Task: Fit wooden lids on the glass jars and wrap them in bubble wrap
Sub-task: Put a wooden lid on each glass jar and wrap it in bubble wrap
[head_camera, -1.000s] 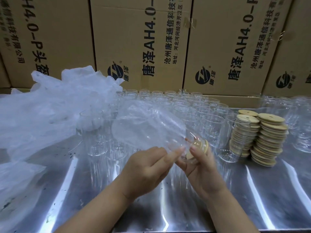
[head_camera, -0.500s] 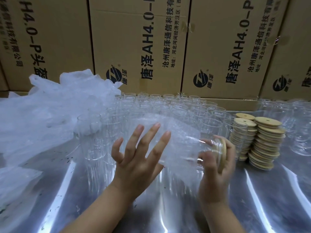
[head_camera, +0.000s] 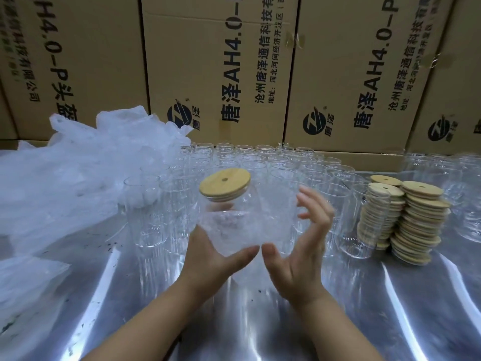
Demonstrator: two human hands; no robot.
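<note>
Bubble-wrapped glass jar [head_camera: 244,225], wooden lid [head_camera: 225,185] fitted, leans slightly left.

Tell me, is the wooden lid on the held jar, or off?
On. The wooden lid caps the mouth of the jar that the left hand holds.

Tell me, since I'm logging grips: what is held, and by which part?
The bubble-wrapped jar, by its lower body: the left hand cups it from below, the right hand presses its right side. The lid is untouched.

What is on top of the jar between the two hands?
A round wooden lid with a small hole closes the bubble-wrapped jar. The lid hides the jar's rim.
</note>
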